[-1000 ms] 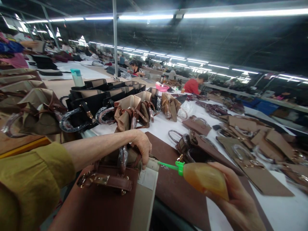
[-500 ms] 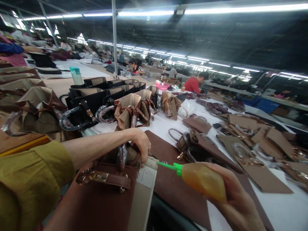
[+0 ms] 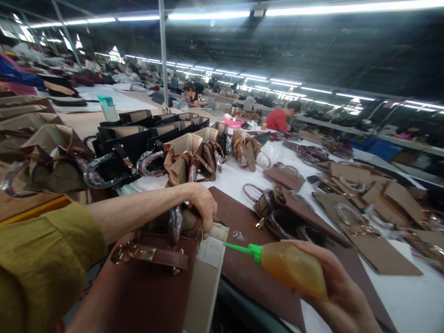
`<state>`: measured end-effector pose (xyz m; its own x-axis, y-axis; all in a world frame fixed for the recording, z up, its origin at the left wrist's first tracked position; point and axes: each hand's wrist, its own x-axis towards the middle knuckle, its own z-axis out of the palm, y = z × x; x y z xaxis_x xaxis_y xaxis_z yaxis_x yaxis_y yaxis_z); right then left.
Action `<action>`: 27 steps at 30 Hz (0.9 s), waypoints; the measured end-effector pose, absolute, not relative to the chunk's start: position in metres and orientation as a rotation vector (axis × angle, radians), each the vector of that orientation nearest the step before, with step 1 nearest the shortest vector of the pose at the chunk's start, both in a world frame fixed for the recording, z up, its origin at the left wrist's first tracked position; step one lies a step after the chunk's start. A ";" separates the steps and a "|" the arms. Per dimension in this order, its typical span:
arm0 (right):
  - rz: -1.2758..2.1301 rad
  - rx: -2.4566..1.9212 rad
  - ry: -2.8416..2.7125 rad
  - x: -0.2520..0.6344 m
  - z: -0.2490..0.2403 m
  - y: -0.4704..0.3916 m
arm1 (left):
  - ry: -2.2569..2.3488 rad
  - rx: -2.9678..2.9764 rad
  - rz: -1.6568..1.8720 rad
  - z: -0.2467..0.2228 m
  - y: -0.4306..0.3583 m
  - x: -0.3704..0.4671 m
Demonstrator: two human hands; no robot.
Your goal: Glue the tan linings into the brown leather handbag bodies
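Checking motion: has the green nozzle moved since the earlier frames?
Yes, the green nozzle moved down in view: it overlapped the clear plastic scrap, now sits below it.

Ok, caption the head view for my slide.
The right hand aims a green-nozzled bottle at the brown bag's pale edge, left hand alongside.

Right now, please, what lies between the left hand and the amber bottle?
In the head view, the green nozzle and the pale edge of the bag lie there.

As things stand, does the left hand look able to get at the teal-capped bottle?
Probably not directly: black handbags stand between the left hand and the teal-capped bottle, and its fingers are busy at the pale edge of the brown handbag.
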<state>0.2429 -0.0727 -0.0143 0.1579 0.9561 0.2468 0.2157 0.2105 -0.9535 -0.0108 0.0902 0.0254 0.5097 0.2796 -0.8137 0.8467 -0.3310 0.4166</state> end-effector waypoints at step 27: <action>1.020 -1.290 -1.241 0.246 -0.029 -0.057 | 0.979 1.965 -0.757 0.027 0.090 -0.012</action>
